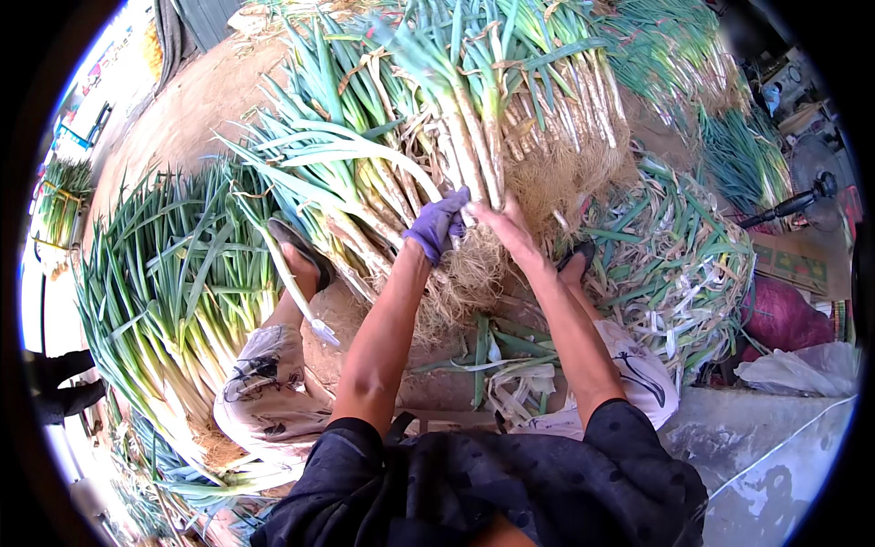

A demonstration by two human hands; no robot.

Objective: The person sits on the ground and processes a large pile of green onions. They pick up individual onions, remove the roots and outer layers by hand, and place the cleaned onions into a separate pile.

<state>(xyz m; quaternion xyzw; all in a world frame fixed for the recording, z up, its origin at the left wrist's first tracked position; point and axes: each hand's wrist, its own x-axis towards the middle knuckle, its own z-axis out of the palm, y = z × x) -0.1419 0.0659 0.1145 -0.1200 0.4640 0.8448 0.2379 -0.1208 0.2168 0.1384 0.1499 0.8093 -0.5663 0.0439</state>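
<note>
My left hand [437, 222], in a purple glove, closes at the lower end of soil-marked green onion stalks [459, 140]. A pale leaf [400, 156] bends over to the glove. My right hand [506, 222], bare, grips the bases of the same stalks just above their roots. Tangled brown roots [475, 270] hang below both hands. Untrimmed green onions [362, 253] lie to the left of the glove, leaves pointing away from me. More rooted onions [574, 102] lie beyond my right hand. One single stalk [290, 280] leans across my left foot.
A large pile of cleaner green onions [178, 294] stands at my left. Stripped leaves [683, 273] are heaped at my right, with more scraps [519, 383] between my legs. A fan [813, 181], a red mesh sack [786, 318] and a plastic bag [806, 369] are further right. Someone's dark-clothed legs [65, 386] show far left.
</note>
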